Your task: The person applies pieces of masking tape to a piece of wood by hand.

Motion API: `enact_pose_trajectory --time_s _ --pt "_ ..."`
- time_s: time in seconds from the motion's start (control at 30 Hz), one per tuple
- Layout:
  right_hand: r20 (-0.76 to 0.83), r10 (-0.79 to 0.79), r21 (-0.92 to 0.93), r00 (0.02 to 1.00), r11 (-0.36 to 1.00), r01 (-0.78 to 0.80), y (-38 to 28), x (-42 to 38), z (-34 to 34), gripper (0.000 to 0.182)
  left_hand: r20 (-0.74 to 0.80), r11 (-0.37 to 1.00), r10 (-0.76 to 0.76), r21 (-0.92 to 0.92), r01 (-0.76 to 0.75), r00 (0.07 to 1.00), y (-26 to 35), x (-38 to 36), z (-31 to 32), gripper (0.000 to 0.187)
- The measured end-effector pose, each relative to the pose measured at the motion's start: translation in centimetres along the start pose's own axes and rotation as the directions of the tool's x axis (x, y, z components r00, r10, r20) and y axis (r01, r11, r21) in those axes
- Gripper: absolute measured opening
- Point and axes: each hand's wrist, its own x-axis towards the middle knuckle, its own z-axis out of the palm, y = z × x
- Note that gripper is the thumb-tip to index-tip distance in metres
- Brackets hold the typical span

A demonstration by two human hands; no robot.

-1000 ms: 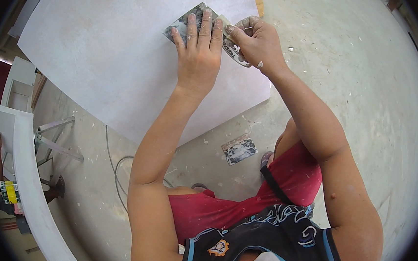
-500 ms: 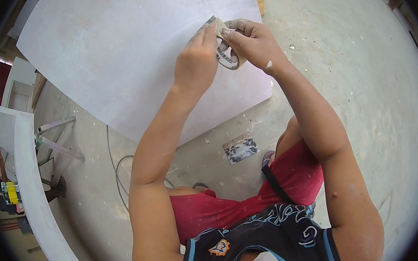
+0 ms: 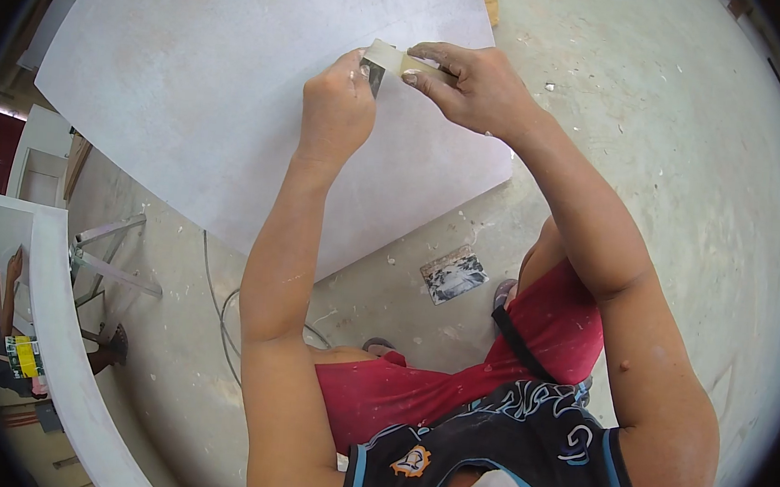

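Note:
Above the large pale board (image 3: pixel 191 91), my right hand (image 3: pixel 476 85) pinches a roll of beige tape (image 3: pixel 419 68), now seen nearly edge-on. A short strip of tape (image 3: pixel 385 55) stretches from the roll to my left hand (image 3: pixel 339 102). My left fingers are closed on a small dark flat piece (image 3: pixel 373 76), with the strip at its top edge. What the dark piece is, I cannot make out.
On the floor below the board lies a stained rectangular piece (image 3: pixel 453 274). A dark cable (image 3: pixel 207 270) curls near my legs. At the left are a curved white panel (image 3: pixel 60 309), a metal stand (image 3: pixel 113 268) and another person's arm (image 3: pixel 11 291).
My left hand has moved left and slightly down, away from my right. The roll has turned from face-on to edge-on, and tape spans the gap. The other person's arm has moved onto the panel.

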Motion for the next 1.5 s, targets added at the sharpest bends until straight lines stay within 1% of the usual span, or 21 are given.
enact_pose_trajectory --time_s 0.03,0.1,0.17,0.2,0.27,0.3,0.37,0.4,0.47,0.73,0.8,0.9,1.0,1.1,1.23,1.3,1.33,1.4,1.43,1.47,1.5 --pt "-0.001 0.001 0.001 1.0 1.0 -0.001 0.1 0.0 -0.2 0.037 0.0 0.998 -0.056 -0.032 0.056 0.998 0.2 0.0 -0.3 0.024" --pt "0.016 0.001 -0.182 1.0 0.983 0.002 0.3 0.2 -0.6 0.043 0.003 0.992 -0.107 -0.062 0.107 0.994 -0.2 0.1 -0.5 0.024" --pt "-0.017 -0.016 -0.191 1.0 0.981 0.013 1.3 0.2 -0.4 0.044 -0.009 0.95 -0.241 -0.209 0.234 0.97 -1.4 0.2 -0.4 0.025" --pt "-0.047 -0.036 -0.202 0.998 0.979 0.026 1.5 0.3 -0.4 0.044 -0.007 0.95 -0.239 -0.208 0.232 0.971 -1.3 0.3 -0.7 0.025" --pt "-0.053 -0.035 -0.251 0.998 0.968 0.02 1.9 0.6 -0.7 0.044 0.141 0.769 -0.422 -0.467 0.436 0.896 -1.3 0.5 -1.3 0.027" --pt "-0.057 -0.034 -0.299 0.998 0.954 0.015 2.0 0.7 -0.8 0.044 0.145 0.769 -0.421 -0.466 0.438 0.895 -0.6 0.6 -1.8 0.027" --pt "-0.066 -0.001 -0.306 0.998 0.952 -0.019 2.3 0.8 -0.7 0.043 0.282 0.524 -0.493 -0.659 0.54 0.823 0.9 0.8 -2.6 0.028" --pt "-0.073 0.029 -0.312 0.997 0.949 -0.051 2.4 0.9 -0.6 0.043 0.284 0.524 -0.493 -0.658 0.541 0.823 1.0 0.8 -2.8 0.028" --pt "-0.104 0.002 -0.258 0.995 0.966 -0.029 3.3 1.0 -0.3 0.041 0.352 0.419 -0.473 -0.717 0.558 0.808 0.8 0.8 -3.0 0.028" --pt "-0.198 -0.133 -0.125 0.971 0.986 0.109 3.1 0.5 -0.2 0.028 0.449 0.369 -0.384 -0.726 0.58 0.807 -0.9 0.5 -3.6 0.026" --pt "-0.131 -0.19 -0.235 0.973 0.959 0.156 2.7 0.3 -0.5 0.026 0.47 0.357 -0.35 -0.733 0.579 0.81 -1.1 0.4 -3.7 0.025" --pt "-0.115 -0.232 -0.296 0.966 0.936 0.189 2.4 0.1 -0.7 0.025 0.479 0.405 -0.365 -0.691 0.599 0.798 -0.7 0.2 -4.0 0.026" --pt "-0.147 -0.148 -0.258 0.978 0.96 0.106 1.9 0.1 -0.7 0.024 0.432 0.469 -0.381 -0.671 0.574 0.817 -0.7 0.2 -4.0 0.027" --pt "-0.206 -0.234 -0.282 0.95 0.944 0.171 2.1 0.0 0.0 0.024 0.426 0.453 -0.398 -0.679 0.578 0.813 -0.8 0.1 -3.8 0.027" --pt "-0.186 -0.18 -0.3 0.966 0.947 0.119 2.0 -0.3 -0.1 0.024 0.445 0.428 -0.356 -0.704 0.567 0.822 -1.0 0.0 -3.6 0.028" --pt "-0.181 -0.169 -0.242 0.969 0.963 0.123 2.0 -0.3 0.0 0.022 0.438 0.42 -0.339 -0.722 0.55 0.833 -1.7 -0.1 -3.5 0.028" --pt "-0.178 -0.17 -0.241 0.969 0.963 0.125 2.2 -0.1 0.2 0.022 0.47 0.385 -0.284 -0.742 0.548 0.836 -2.1 -0.2 -3.5 0.027" --pt "-0.164 -0.162 0.101 0.973 0.978 0.18 2.2 0.3 0.5 0.026 0.503 0.348 -0.233 -0.756 0.554 0.832 -2.8 -0.1 -3.6 0.027" --pt "-0.161 -0.159 0.105 0.974 0.979 0.177 1.8 0.5 -0.1 0.026 0.527 0.322 -0.209 -0.758 0.567 0.824 -3.1 0.0 -3.5 0.027" --pt "0.042 0.03 0.224 0.999 0.974 -0.039 1.5 0.6 -1.1 0.029 0.555 0.295 -0.186 -0.756 0.585 0.811 -3.3 0.2 -3.3 0.027" --pt "0.259 0.193 0.291 0.946 0.919 -0.267 1.1 0.8 -1.9 0.031 0.56 0.29 -0.192 -0.752 0.592 0.806 -3.1 0.5 -3.3 0.027"
